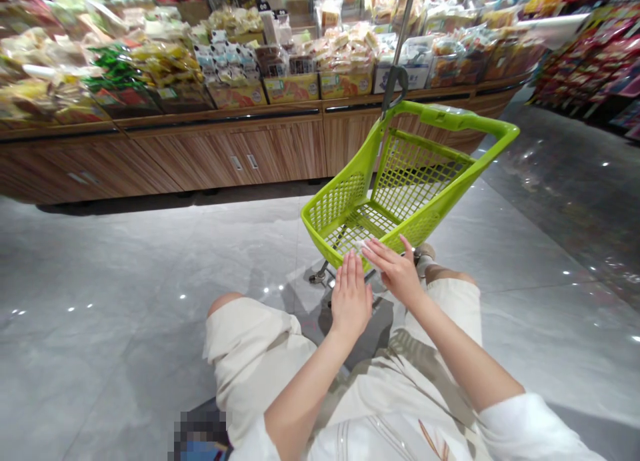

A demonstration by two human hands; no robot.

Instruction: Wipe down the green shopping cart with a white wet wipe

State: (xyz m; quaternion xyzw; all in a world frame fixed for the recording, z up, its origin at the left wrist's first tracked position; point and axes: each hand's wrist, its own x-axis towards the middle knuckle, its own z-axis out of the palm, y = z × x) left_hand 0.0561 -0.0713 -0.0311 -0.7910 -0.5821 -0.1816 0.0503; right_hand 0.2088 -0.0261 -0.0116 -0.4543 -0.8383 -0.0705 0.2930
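My left hand [351,297] is stretched out palm down, its fingers straight and close together, with nothing visible in it. Beside it my right hand [394,269] reaches out with its fingers extended and thumb apart. A small whitish spot shows at the right fingertips, too small to name. Both hands are over the near rim of a lime-green shopping cart [430,211]; whether they touch it I cannot tell. The cart is a mesh basket on a wheeled frame, standing on the floor in front of my knees, and its mesh bottom shows.
Across the back runs a wooden display counter [280,144] stacked with bagged and boxed foods [295,67]. A grey pole [406,24] rises behind the cart. Packed red shelves [585,64] stand at right. Shiny grey tiles [125,267] cover the floor; a pixelated patch [203,437] lies at lower left.
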